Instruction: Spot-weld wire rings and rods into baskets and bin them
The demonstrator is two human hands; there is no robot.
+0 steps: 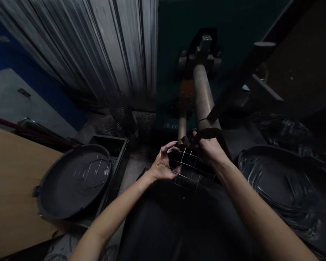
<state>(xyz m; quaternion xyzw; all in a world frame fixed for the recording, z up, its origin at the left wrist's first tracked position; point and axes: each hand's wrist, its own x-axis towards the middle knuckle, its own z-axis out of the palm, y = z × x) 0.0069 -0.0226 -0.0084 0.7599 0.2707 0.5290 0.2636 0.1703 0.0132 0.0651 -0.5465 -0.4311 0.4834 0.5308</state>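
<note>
A small wire grid (188, 165) of thin crossed rods is in front of me, just below the machine's tips. At its left side is my left hand (163, 165), its thumb and fingers curved wide around the grid's edge, with the wires between them. My right hand (211, 149) is closed at the grid's upper right, close under the end of the thick metal arm (203, 90). What its fingers pinch is hidden. A thinner rod (182, 127) of the machine ends right above the grid, between my hands. The lower part of the grid is dark and blurred.
A round dark basin (62, 188) on the left holds some wire pieces, beside a dark crate (122, 143). Another basin (274, 152) on the right holds many bent wires (260, 185). A slanted bar (241, 79) juts out above my right hand. Corrugated metal sheeting (111, 43) stands behind.
</note>
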